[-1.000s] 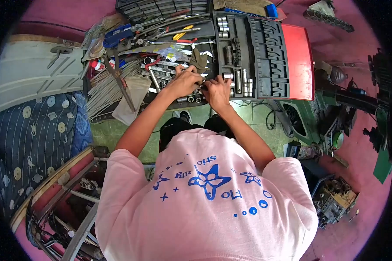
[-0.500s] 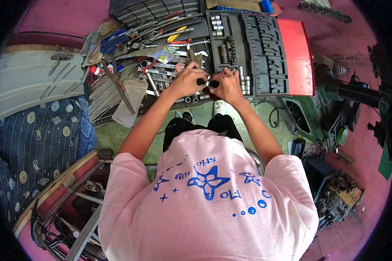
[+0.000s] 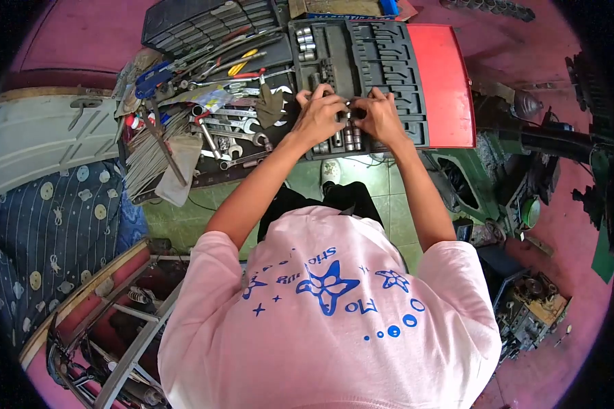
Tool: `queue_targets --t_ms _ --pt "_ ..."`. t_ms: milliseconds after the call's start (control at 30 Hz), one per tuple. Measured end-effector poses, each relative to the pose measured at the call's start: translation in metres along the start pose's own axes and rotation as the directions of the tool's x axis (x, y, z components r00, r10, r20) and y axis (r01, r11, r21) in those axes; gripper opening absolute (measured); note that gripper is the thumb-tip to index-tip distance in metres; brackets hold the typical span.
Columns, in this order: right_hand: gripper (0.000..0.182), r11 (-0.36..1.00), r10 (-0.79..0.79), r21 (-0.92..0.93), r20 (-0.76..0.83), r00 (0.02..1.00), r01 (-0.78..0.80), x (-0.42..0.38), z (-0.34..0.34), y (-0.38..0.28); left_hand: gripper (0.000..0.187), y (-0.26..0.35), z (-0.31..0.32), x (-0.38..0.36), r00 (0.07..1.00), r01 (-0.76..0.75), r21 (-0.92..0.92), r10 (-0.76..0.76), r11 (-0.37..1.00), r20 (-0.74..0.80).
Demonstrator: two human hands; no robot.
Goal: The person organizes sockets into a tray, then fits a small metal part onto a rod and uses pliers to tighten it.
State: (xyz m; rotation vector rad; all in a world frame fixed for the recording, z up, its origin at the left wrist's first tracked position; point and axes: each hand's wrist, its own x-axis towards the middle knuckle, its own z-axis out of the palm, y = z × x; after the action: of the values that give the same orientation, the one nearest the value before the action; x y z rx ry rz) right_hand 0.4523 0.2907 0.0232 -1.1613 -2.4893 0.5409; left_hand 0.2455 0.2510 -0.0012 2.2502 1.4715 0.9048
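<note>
My left hand (image 3: 318, 117) and my right hand (image 3: 381, 118) are close together over the lower part of a black socket tray (image 3: 346, 51). Their fingertips are pinched around a small shiny metal socket (image 3: 349, 115), mostly covered by the fingers. Just below the hands, a row of chrome sockets (image 3: 353, 139) lies in the tray. More sockets (image 3: 305, 42) sit in its upper left corner. Left of my left hand are a dark cloth (image 3: 271, 105) and several loose wrenches (image 3: 239, 124).
A moulded black insert (image 3: 389, 65) and a red case panel (image 3: 443, 85) extend to the right. Thin rods (image 3: 158, 146), a hacksaw (image 3: 153, 80) and a plastic bag (image 3: 182, 170) crowd the bench's left side. A green machine frame (image 3: 457, 177) stands at right.
Both hands have moved right with the socket, from the tray's left edge to above its lower row of sockets. The camera view has shifted, so the bench appears farther left.
</note>
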Motion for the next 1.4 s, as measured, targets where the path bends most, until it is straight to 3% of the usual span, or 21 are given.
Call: queue_targets --t_ms 133,300,500,733,800,1033,1233,1400 --pt "0.037 0.998 0.037 -0.055 0.088 0.995 -0.032 0.001 -0.006 0.017 0.024 0.001 0.024 0.009 0.999 0.042 0.015 -0.042 0.999 0.006" --pt "0.031 0.999 -0.005 -0.05 0.082 0.997 0.009 0.002 0.0 0.032 0.025 0.001 0.035 0.009 0.998 0.066 0.001 -0.067 0.998 0.007" --pt "0.03 0.979 -0.031 -0.191 0.206 0.978 0.071 0.004 -0.001 0.022 0.025 0.002 0.032 -0.002 0.994 0.077 0.069 -0.082 0.995 0.07" --pt "0.027 0.971 -0.023 -0.227 0.223 0.975 0.074 0.004 -0.002 0.016 0.015 0.0 0.031 -0.007 0.986 0.058 0.114 -0.074 0.992 0.147" --pt "0.022 0.946 -0.005 -0.312 0.264 0.965 0.091 0.006 0.0 0.015 0.014 0.001 0.031 -0.006 0.982 0.062 0.127 -0.083 0.99 0.172" --pt "0.017 0.91 -0.057 -0.386 0.239 0.969 0.149 0.0 -0.001 0.006 0.014 0.008 0.032 -0.011 0.994 0.031 0.134 -0.044 0.991 0.1" --pt "0.017 0.947 -0.092 -0.306 0.022 0.995 0.095 -0.005 0.004 -0.016 0.011 0.015 0.01 -0.023 0.997 0.072 0.155 -0.073 0.985 0.0" --pt "0.014 0.965 -0.106 -0.242 -0.008 0.994 0.101 0.003 0.016 -0.048 0.013 0.003 -0.02 -0.046 0.99 0.101 0.096 -0.091 0.99 -0.105"
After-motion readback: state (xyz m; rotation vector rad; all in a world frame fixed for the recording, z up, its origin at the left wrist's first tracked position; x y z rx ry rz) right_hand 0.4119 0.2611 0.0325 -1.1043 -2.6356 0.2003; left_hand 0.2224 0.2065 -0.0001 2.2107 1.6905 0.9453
